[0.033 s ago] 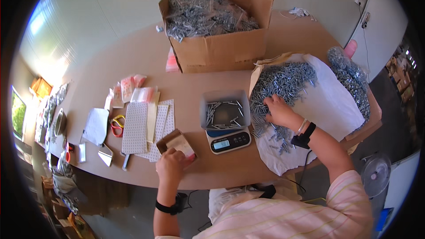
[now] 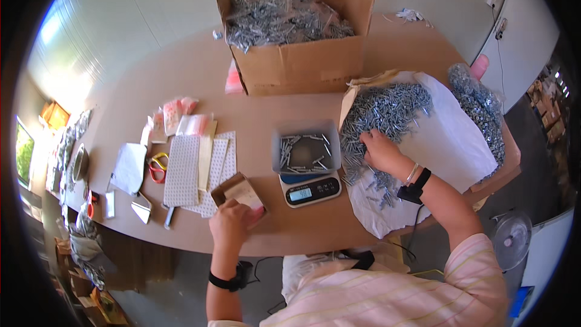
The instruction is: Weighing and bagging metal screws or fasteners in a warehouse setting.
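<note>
My right hand [image 2: 385, 152] is at the left side of a heap of small metal screws [image 2: 387, 109], its fingers bent in among them. The heap lies on a white sheet [image 2: 457, 145]. Left of it, a grey plastic tub [image 2: 305, 166] with loose screws inside sits on a digital scale [image 2: 311, 192] with a lit display. My left hand [image 2: 229, 225] is at the near left corner of a small open cardboard box [image 2: 245, 189]. Its fingers are curled, and what they grip is hidden. Beside them in the box shows a pink-edged plastic bag [image 2: 257, 212].
A big carton [image 2: 302, 72] full of bagged screws stands at the back. Bagged hardware [image 2: 481, 115] lies at far right. On the left are dotted sheets [image 2: 181, 169], pink-marked bags [image 2: 172, 120], scissors [image 2: 158, 168] and a clipboard-like sheet [image 2: 129, 168]. A fan [image 2: 511, 239] stands low at right.
The whole view has shifted slightly. Both hands stay at the same places, the right in the screws and the left at the small box.
</note>
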`<state>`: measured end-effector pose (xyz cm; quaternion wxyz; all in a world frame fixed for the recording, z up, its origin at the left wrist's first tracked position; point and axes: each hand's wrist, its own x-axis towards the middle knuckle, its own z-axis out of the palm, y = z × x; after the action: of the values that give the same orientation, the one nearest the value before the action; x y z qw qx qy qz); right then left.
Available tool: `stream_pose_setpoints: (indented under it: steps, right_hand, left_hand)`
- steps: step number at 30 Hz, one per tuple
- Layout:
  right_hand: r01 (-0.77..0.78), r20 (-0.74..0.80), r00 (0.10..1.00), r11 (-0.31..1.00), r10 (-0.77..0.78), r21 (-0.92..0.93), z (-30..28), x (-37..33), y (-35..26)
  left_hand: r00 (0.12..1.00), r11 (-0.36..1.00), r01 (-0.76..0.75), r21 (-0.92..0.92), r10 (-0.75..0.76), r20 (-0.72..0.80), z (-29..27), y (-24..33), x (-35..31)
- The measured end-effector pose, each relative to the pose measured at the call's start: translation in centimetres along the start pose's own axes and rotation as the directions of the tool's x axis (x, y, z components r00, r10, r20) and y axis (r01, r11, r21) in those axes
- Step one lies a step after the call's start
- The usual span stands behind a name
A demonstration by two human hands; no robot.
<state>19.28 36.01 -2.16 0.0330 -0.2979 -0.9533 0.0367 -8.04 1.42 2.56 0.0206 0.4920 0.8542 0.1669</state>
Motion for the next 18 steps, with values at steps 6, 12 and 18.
stream_pose_setpoints:
  steps: [6,12,18]
  right_hand:
    - [0.098,-0.155,0.985,0.977,-0.069,0.188,-1.8,0.3,2.8]
    - [-0.051,-0.056,0.995,0.881,0.088,0.471,-7.2,1.9,0.3]
    - [0.048,-0.067,0.998,0.598,0.010,0.800,-10.8,3.2,-7.4]
  left_hand:
    - [0.982,0.983,-0.038,-0.177,0.004,-0.189,-0.9,0.5,0.1]
    - [0.861,0.975,-0.220,0.031,0.210,-0.463,-1.5,-0.3,0.2]
    - [0.894,0.982,-0.089,-0.169,0.004,-0.448,-1.7,1.1,-0.8]
